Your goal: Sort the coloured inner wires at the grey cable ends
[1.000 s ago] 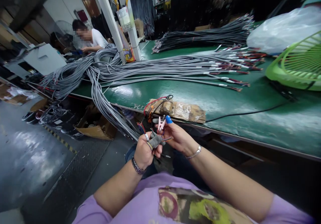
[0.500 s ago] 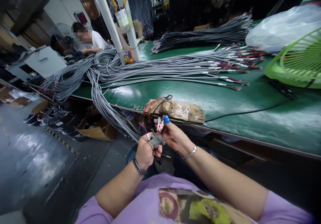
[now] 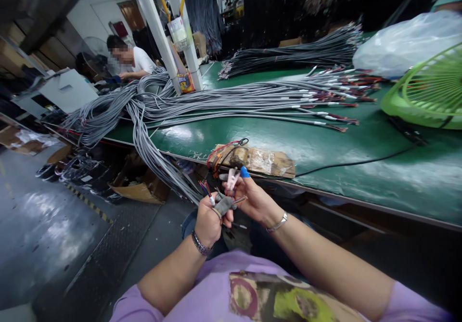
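My left hand (image 3: pixel 209 223), with grey coverings on some fingers, is closed around the end of a grey cable (image 3: pixel 193 196). Thin coloured wires (image 3: pixel 205 187) fan out of that end above the fist, and more wire ends (image 3: pixel 239 199) poke out on its right side. Close beside it, my right hand (image 3: pixel 258 199) pinches a pale pink clip (image 3: pixel 232 179) between thumb and fingers. A blue wrap covers the right thumb tip. Just beyond both hands, a worn wooden block (image 3: pixel 269 161) with red and black leads lies at the bench edge.
Grey cables (image 3: pixel 216 96) run across the green bench (image 3: pixel 346 168), with some hanging over its front edge. Behind are a bundle of black cables (image 3: pixel 288 52), a clear plastic bag (image 3: pixel 404 43) and a green fan (image 3: pixel 429 91). A co-worker (image 3: pixel 139 59) sits at far left.
The pink clip has tilted and shifted slightly right with my right hand. My left hand stays nearly in place, still gripping the cable.
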Available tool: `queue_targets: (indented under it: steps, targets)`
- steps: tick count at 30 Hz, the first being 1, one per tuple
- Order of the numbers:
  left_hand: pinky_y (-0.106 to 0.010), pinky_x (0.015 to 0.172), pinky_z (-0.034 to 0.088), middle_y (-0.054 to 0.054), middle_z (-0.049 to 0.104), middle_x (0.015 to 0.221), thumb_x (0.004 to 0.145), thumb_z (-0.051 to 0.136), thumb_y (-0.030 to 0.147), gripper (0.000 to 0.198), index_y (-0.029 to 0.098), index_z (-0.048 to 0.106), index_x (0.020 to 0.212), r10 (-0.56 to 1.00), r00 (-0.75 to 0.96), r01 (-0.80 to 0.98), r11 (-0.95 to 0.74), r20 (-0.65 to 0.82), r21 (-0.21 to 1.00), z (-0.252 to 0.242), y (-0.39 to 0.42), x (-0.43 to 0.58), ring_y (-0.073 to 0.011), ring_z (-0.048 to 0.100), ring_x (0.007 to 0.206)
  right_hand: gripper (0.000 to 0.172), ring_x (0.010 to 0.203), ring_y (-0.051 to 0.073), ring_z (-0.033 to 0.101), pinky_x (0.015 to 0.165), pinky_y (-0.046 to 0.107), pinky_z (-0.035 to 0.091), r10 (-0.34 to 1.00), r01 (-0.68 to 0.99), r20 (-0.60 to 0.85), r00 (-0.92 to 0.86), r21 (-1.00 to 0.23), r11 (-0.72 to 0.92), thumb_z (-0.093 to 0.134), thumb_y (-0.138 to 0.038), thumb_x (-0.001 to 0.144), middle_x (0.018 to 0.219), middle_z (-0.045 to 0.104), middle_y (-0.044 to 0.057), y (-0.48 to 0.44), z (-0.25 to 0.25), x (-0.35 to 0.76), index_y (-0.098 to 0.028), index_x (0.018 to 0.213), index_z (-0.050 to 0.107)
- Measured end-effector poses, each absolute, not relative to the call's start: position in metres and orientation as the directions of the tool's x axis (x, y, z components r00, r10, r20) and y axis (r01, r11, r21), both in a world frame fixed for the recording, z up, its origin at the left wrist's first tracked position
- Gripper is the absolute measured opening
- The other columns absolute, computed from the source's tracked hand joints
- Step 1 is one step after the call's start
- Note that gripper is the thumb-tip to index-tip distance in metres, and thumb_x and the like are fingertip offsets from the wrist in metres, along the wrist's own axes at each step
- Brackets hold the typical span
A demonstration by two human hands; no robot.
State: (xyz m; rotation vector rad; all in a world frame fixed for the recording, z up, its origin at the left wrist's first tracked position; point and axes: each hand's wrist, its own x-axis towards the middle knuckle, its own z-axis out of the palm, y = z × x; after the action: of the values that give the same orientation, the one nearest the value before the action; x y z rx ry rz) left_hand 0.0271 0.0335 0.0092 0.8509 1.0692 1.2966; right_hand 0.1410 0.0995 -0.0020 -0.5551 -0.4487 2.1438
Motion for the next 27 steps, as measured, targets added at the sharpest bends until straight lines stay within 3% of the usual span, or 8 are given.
queue_targets:
  steps: [4, 8, 16, 27]
  targets:
    - [-0.015, 0.032, 0.033, 0.002, 0.057, 0.045, 0.071, 0.072, 0.046, 0.036, 0.015, 0.056, 0.063, 0.994, -0.036, -0.295, 0.088, -0.103, 0.951, 0.005, 0.026, 0.026, -0.0055, 0.044, 0.032, 0.036, 0.061, 0.011, 0.057, 0.059, 0.024, 0.049, 0.796, -0.621, -0.227, -0.56, -0.52, -0.586, 0.06, -0.052, 0.083, 0.081, 0.068, 0.004, 0.099, -0.001, 0.145, -0.017, 0.083, 0.068]
    - [-0.015, 0.033, 0.033, 0.002, 0.058, 0.047, 0.074, 0.07, 0.045, 0.033, 0.014, 0.058, 0.066, 0.995, -0.072, -0.286, 0.044, -0.068, 0.957, 0.003, 0.022, 0.026, -0.0054, 0.045, 0.033, 0.021, 0.061, 0.01, 0.057, 0.058, 0.022, 0.048, 0.844, -0.619, -0.24, -0.479, -0.59, -0.519, 0.071, -0.038, 0.077, 0.075, 0.067, 0.002, 0.099, 0.0, 0.146, -0.017, 0.083, 0.07]
    - [-0.016, 0.034, 0.03, 0.003, 0.057, 0.047, 0.075, 0.068, 0.04, 0.03, 0.015, 0.055, 0.066, 0.989, -0.123, -0.287, 0.044, -0.083, 0.957, 0.008, 0.03, 0.032, -0.0049, 0.044, 0.033, 0.033, 0.057, 0.01, 0.054, 0.055, 0.022, 0.046, 0.862, -0.622, -0.191, -0.47, -0.621, -0.477, 0.075, -0.049, 0.07, 0.065, 0.063, 0.0, 0.098, -0.002, 0.144, -0.017, 0.077, 0.07]
    - [-0.016, 0.032, 0.027, 0.003, 0.055, 0.044, 0.073, 0.069, 0.042, 0.033, 0.016, 0.052, 0.062, 0.986, -0.108, -0.265, 0.098, -0.131, 0.959, 0.004, 0.035, 0.035, -0.0047, 0.042, 0.031, 0.031, 0.057, 0.011, 0.054, 0.056, 0.024, 0.045, 0.866, -0.643, -0.213, -0.452, -0.595, -0.482, 0.077, -0.047, 0.068, 0.065, 0.064, 0.0, 0.1, -0.005, 0.141, -0.018, 0.072, 0.068]
